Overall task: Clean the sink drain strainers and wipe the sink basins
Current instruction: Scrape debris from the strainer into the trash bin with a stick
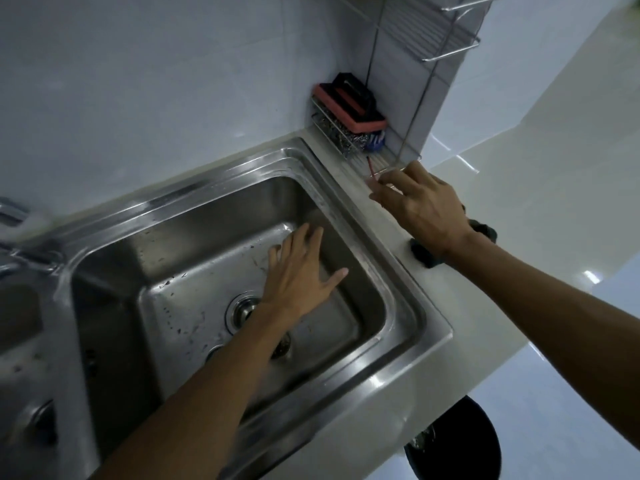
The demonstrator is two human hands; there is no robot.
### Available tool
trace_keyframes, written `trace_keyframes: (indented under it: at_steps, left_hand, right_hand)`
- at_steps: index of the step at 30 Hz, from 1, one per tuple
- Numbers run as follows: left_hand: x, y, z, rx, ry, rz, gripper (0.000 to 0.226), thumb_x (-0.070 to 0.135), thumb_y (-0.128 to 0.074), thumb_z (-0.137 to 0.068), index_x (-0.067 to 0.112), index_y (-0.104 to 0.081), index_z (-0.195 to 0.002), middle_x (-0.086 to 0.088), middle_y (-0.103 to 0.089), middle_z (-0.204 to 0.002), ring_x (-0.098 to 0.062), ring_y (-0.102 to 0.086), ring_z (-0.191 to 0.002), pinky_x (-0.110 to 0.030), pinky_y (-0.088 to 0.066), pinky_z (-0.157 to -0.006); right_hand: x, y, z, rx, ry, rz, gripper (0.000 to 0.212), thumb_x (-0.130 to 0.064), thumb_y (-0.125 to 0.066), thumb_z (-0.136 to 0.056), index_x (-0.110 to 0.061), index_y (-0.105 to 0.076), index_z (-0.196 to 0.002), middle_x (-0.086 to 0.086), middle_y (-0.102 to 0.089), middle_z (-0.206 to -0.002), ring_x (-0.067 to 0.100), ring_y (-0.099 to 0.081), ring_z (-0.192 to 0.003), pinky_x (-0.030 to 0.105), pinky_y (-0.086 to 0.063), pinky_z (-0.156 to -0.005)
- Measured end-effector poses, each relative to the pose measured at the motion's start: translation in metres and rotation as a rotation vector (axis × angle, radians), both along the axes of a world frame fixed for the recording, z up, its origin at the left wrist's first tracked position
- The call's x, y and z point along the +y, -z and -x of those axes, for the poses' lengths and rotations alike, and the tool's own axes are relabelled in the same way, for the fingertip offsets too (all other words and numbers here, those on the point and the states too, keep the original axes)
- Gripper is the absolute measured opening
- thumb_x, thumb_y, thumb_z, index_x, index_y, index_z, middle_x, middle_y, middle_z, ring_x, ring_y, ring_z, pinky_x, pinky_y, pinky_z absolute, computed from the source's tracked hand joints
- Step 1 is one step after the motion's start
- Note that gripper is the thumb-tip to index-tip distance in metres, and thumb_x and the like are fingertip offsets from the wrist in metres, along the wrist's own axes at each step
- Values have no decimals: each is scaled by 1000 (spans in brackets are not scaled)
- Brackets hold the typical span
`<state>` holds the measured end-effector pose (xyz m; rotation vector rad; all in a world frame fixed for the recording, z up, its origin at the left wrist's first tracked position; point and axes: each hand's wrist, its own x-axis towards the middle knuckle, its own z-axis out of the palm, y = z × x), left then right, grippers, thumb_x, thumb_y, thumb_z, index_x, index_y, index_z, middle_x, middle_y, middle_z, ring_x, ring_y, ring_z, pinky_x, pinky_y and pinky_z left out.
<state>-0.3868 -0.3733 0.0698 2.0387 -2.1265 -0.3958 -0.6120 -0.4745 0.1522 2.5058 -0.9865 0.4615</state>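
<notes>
The steel right basin [173, 237] fills the middle, with dark specks on its floor. Its round drain strainer [242, 308] sits in the floor, and a second dark round piece [282, 346] lies just below it, partly hidden by my forearm. My left hand [301, 275] is flat inside the basin, right of the drain, fingers spread and holding nothing. My right hand [419, 206] rests on the counter to the right of the sink, fingertips at a thin red stick [370, 166] by a wire rack; whether it grips the stick is unclear. A dark cloth [422, 252] lies under that wrist.
A wire caddy [332, 128] in the corner holds a red-and-black scrub pad [349, 102] and steel wool [355, 137]. The left basin [31, 393] and the tap [14, 216] are at the left edge. A black bin [457, 441] stands on the floor below the counter.
</notes>
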Motion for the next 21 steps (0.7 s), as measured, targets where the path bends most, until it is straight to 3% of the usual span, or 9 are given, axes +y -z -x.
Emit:
trace_keyframes:
  at_steps: [4,7,11,14,17,21]
  left_hand:
    - [63,10,-58,-69,-54,-62,94,79,-42,-91,22,-20,-163,-6,-22,-169,-25,-23,-154,-51,-23,-120]
    - [117,26,-108,-45,-137,-136,99,79,-56,-84,24,-25,-160,-3,-28,-165,-25,-27,-151,-52,-25,-120]
    - [164,54,-151,-138,-190,-378,121,88,-62,-71,26,-13,-163,-1,-19,-168,-28,-20,-154,-54,-20,-123]
    - [175,73,-159,-120,-218,-516,133,86,-69,-65,26,-5,-164,-4,-17,-170,-30,-18,-156,-56,-16,-125]
    - [175,90,-156,-88,-210,-511,122,69,-77,-74,25,-7,-164,-6,-30,-165,-32,-31,-150,-56,-20,-122]
    - [172,101,-151,-53,-201,-421,97,58,-78,-79,27,-30,-157,-3,-46,-154,-30,-46,-139,-50,-29,-114]
  right_hand:
    - [66,4,-43,-99,-77,-16,31,-23,-54,-106,-10,-68,-130,10,-70,-116,31,-62,-91,37,-51,-63]
    - [121,19,-88,-190,-158,-77,28,-24,-59,-103,-10,-73,-122,8,-73,-112,29,-65,-86,36,-54,-61]
    - [185,48,-143,-203,-204,-400,20,-29,-66,-100,-16,-78,-108,1,-77,-100,20,-67,-83,35,-57,-57]
    - [214,69,-170,-178,-144,-672,32,-40,-55,-102,-18,-76,-112,2,-77,-103,19,-68,-91,37,-58,-70]
    - [226,84,-179,-277,-61,-783,42,-46,-42,-102,-19,-73,-113,2,-74,-97,16,-65,-85,37,-56,-72]
    - [229,90,-177,-481,11,-921,24,-34,-53,-103,-18,-69,-110,-2,-73,-94,11,-67,-84,35,-58,-78]
